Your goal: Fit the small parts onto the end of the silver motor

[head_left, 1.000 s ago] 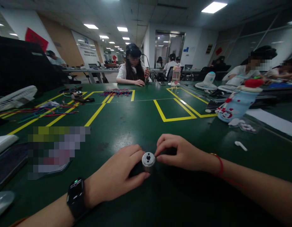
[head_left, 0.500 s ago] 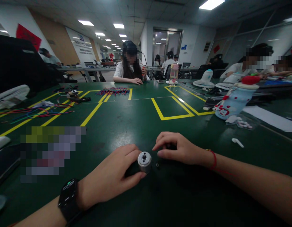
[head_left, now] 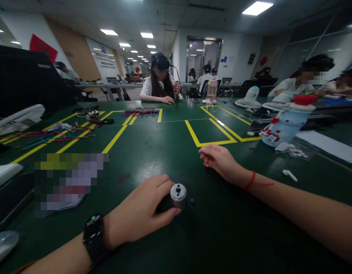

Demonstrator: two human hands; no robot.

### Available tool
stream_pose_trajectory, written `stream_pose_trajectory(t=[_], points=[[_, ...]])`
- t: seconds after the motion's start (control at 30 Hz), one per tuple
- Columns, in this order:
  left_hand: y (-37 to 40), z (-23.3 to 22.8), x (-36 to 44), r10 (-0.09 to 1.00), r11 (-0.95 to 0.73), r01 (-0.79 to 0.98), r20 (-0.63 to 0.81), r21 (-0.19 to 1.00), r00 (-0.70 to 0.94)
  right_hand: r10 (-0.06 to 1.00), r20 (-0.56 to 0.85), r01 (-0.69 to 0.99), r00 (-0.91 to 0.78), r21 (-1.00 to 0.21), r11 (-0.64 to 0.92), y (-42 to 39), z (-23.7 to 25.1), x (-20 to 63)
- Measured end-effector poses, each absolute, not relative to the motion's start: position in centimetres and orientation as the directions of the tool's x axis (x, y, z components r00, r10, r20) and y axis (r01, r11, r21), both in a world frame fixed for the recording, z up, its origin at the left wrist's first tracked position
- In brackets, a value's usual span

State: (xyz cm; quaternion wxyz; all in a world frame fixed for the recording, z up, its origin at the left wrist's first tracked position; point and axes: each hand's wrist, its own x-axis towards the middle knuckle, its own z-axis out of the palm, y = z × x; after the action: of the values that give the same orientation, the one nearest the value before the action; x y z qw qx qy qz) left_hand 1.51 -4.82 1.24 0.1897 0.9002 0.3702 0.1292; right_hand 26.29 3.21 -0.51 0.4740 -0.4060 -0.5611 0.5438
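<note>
My left hand [head_left: 146, 211] is closed around the side of a small cylindrical motor [head_left: 178, 193], thumb in front and fingers behind. The motor stands upright on the green table [head_left: 153, 152], its silver top face showing a centre hole or shaft and two smaller holes. Just right of it lies a tiny dark ring-shaped part [head_left: 192, 200], apart from both hands. My right hand [head_left: 220, 160] hovers farther up and to the right, fingers curled together. Whatever its fingertips may hold is hidden.
Loose wires [head_left: 59, 133] and a bundle of coloured wires [head_left: 141, 111] lie across the left and far table. Rightward are a blue bottle [head_left: 287, 127], a white earbud [head_left: 290, 175] and a small plastic bag [head_left: 297, 152]. A person [head_left: 160, 82] sits opposite.
My right hand has moved away from the motor, up and to the right, and its fingers have curled in. My left hand keeps its hold. The view has shifted slightly.
</note>
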Motion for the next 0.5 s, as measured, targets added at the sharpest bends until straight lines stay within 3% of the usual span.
stream_pose_trajectory(t=[0.17,0.3,0.5], points=[[-4.3,1.3,1.9,0.722,-0.646,0.626,0.084,0.437,0.687,0.889,0.109,0.017,-0.445,-0.991,0.13,0.3,0.5,23.8],[-3.6,0.5,2.0,0.708,-0.662,0.606,0.106,0.441,0.698,0.707,0.235,-0.022,-0.667,-0.955,0.297,-1.1,1.1,23.3],[-3.1,0.0,2.1,0.711,-0.654,0.604,0.099,0.454,0.696,0.598,0.208,0.164,-0.774,-0.846,0.508,-0.2,2.3,24.7]])
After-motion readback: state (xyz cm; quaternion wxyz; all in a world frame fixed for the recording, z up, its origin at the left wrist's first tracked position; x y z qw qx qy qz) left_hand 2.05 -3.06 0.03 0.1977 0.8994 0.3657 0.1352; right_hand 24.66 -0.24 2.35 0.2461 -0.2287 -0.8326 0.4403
